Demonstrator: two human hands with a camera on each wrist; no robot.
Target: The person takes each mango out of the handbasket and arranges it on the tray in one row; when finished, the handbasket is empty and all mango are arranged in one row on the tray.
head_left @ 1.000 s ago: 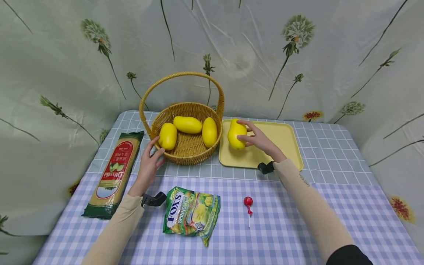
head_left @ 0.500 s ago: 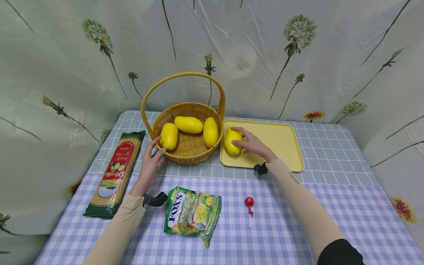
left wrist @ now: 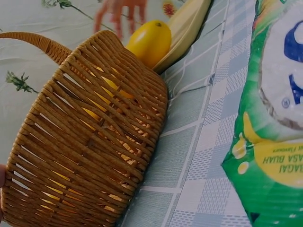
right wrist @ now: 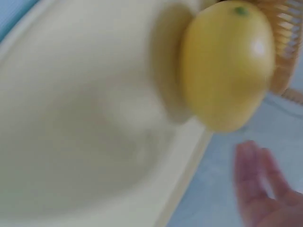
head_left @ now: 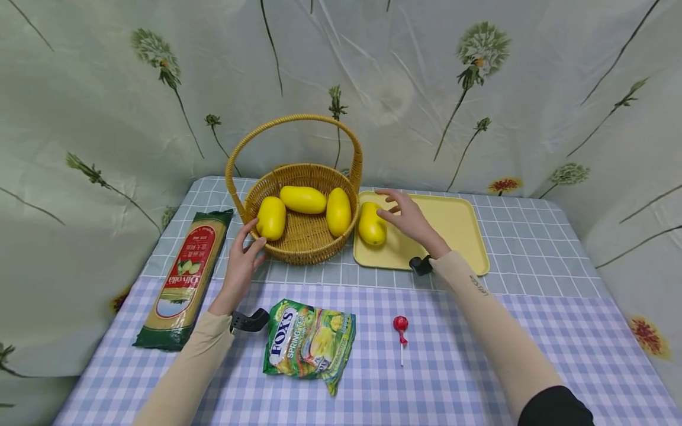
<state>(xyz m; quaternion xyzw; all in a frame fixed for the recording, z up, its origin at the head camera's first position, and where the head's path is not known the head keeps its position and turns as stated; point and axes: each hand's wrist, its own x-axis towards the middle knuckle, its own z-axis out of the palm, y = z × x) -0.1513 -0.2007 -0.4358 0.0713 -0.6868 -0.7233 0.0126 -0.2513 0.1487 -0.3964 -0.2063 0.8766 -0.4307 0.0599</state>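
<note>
A yellow fruit (head_left: pixel 372 223) lay toward the nine o'clock edge of the tray (head_left: pixel 444 231). The right hand (head_left: pixel 409 219) hung at the fruit's three o'clock side, fingers spread. The left hand (head_left: pixel 241 266) touched the basket (head_left: pixel 306 254) at its eight o'clock rim, thumb and fingers apart. Inside, three more yellow fruits (head_left: pixel 303 200) sat at nine, twelve and three o'clock.

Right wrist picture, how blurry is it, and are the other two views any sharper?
Right wrist: soft all over, the yellow fruit on the tray showing a pale glint and a dim shadow; left wrist: basket fairly crisp, but the right grip blurred; head: sharpest, FOX'S lettering on the green bag readable.
</note>
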